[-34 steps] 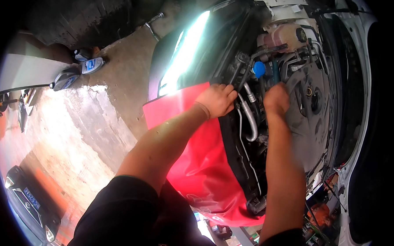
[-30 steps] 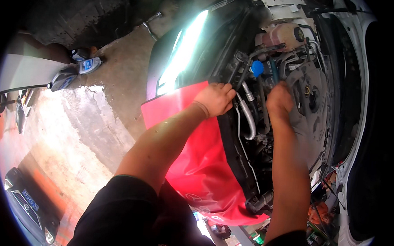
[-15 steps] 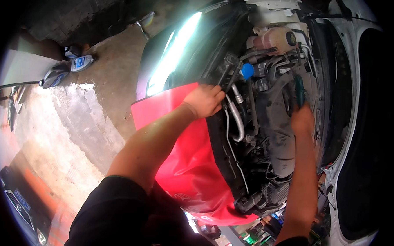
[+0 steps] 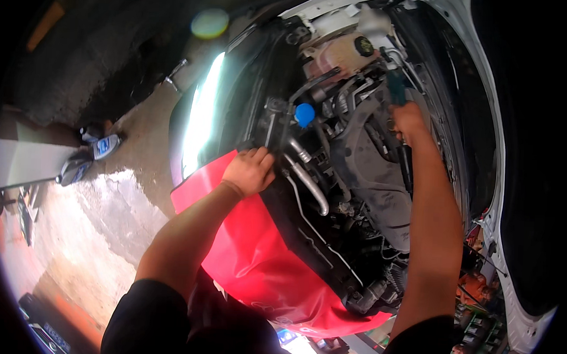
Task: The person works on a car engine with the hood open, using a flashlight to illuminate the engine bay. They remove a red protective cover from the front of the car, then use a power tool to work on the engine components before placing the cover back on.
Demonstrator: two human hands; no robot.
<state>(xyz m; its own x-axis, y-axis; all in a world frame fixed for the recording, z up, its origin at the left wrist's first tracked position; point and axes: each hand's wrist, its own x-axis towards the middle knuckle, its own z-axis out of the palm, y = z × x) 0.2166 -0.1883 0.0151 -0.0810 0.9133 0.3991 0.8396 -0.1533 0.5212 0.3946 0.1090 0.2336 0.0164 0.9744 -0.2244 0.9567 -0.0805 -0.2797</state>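
My left hand [image 4: 251, 170] rests at the upper corner of a red fender cover [image 4: 242, 251], its fingers curled over the edge by the black front panel. The cover drapes over the car's front. Over the engine bay, my right hand [image 4: 410, 124] is closed around a long handheld tool [image 4: 396, 87], dark green above and black below the fist. Its far end points toward the pipes near the coolant tank [image 4: 336, 58]; whether it touches them I cannot tell. Beneath the right hand lies a grey engine cover [image 4: 366, 161]. A blue cap [image 4: 304, 114] sits between the hands.
A bright headlight [image 4: 204, 113] glows left of the cover. The raised hood [image 4: 516, 206] stands along the right side. Several fluid bottles [image 4: 107, 146] are on the floor at left, with a parked car [image 4: 46, 331] at lower left. An orange-clad person [image 4: 475, 286] shows at lower right.
The view has shifted, so the car sits further left and tilted. My right hand has moved with the tool toward the coolant tank side. My left hand stays on the cover's corner.
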